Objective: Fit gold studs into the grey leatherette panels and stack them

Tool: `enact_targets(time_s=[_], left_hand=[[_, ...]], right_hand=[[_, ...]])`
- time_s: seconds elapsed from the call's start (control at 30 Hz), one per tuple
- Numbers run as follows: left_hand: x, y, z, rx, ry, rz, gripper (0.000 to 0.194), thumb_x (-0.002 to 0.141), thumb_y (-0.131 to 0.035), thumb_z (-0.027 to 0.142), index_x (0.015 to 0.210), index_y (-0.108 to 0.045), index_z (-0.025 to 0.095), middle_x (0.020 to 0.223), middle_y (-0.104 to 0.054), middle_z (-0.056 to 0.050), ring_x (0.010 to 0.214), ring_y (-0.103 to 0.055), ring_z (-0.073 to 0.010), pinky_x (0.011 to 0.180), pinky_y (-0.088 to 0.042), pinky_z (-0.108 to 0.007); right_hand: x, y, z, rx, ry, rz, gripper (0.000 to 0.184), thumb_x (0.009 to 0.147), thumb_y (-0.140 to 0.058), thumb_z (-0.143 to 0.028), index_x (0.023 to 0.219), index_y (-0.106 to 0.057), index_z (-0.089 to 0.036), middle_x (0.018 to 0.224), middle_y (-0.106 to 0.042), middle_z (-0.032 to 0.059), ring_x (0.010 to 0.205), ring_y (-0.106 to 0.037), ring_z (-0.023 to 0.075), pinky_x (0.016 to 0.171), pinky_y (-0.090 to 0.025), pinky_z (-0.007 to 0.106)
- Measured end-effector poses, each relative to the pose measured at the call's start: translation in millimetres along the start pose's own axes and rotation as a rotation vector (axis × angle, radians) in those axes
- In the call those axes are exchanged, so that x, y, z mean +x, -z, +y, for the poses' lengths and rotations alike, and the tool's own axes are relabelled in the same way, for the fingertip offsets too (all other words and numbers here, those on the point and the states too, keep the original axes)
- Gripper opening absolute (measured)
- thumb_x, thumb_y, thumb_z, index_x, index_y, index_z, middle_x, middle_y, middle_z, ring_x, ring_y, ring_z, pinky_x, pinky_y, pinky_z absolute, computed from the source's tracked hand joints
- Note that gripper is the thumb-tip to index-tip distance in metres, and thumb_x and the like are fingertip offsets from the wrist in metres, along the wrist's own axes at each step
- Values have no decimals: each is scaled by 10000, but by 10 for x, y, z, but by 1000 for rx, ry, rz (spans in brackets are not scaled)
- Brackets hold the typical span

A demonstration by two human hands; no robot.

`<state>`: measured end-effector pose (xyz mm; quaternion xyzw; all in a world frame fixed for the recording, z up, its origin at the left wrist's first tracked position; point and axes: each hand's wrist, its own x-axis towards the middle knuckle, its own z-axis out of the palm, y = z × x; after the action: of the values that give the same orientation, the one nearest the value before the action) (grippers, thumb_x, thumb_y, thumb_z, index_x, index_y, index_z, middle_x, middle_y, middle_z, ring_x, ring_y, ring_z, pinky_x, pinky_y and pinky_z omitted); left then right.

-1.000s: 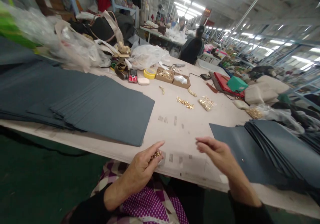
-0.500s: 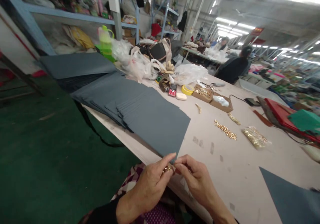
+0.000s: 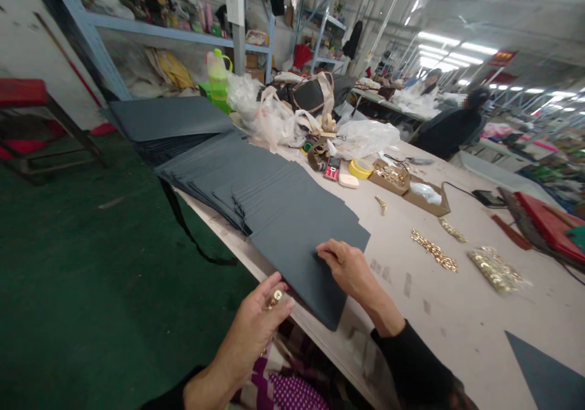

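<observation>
My left hand (image 3: 258, 325) hovers off the table's near edge, its fingers closed around small gold metal fittings (image 3: 275, 299). My right hand (image 3: 348, 265) rests with fingers down on the top dark grey sheet (image 3: 301, 239) of a fanned stack that runs along the table's left side. On the pale table (image 3: 457, 312), to the right of that hand, lie rows of gold fittings (image 3: 433, 250) and a clear bag of gold fittings (image 3: 494, 269).
Beyond the stack sit plastic bags (image 3: 269, 114), a red phone (image 3: 332, 169), a yellow tape roll (image 3: 361, 168) and cardboard trays of fittings (image 3: 390, 176). Another grey sheet (image 3: 546, 370) shows at lower right. A person (image 3: 452, 123) sits at the far end. Green floor is at left.
The view has swung left. My right hand left my left hand and moved forward onto the top grey sheet. My left hand still holds the gold fittings.
</observation>
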<state>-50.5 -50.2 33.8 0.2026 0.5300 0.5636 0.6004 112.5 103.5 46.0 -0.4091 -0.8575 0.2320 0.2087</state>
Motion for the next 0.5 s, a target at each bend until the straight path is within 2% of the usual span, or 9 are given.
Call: enact_targets(time_s=[0.13, 0.23, 0.33, 0.5], left_hand=[[34, -49, -87, -87, -9, -126, 416, 776, -735, 381, 1129, -636, 185, 1116, -714, -85, 1032, -664, -237, 981, -485, -399], [58, -78, -143, -72, -29, -67, 411, 770, -742, 380, 1118, -634, 189, 1072, -729, -68, 994, -676, -228, 983, -489, -403], [75, -111, -154, -8, -63, -59, 431, 777, -738, 384, 1141, -621, 184, 1119, -713, -73, 1009, -669, -224, 978, -492, -380], [135, -205, -128, 33, -44, -176, 526, 760, -748, 370, 1218, -584, 169, 1158, -692, -86, 1037, -650, -232, 946, -496, -354]], right_hand=[[-409, 145, -81, 151, -149, -195, 148, 867, -539, -199, 856, -684, -223, 759, -704, -7, 678, -619, 151, 644, -444, 260], [-581, 188, -86, 244, -244, -193, 120, 846, -565, -229, 850, -685, -218, 746, -693, -14, 673, -604, 143, 626, -436, 252], [-573, 149, -15, 409, -345, -184, 123, 819, -595, -277, 831, -686, -195, 730, -681, -3, 672, -600, 136, 632, -457, 250], [-377, 28, 100, 749, -483, -241, 218, 737, -690, -358, 814, -661, -156, 632, -625, -15, 574, -591, 106, 555, -496, 222]])
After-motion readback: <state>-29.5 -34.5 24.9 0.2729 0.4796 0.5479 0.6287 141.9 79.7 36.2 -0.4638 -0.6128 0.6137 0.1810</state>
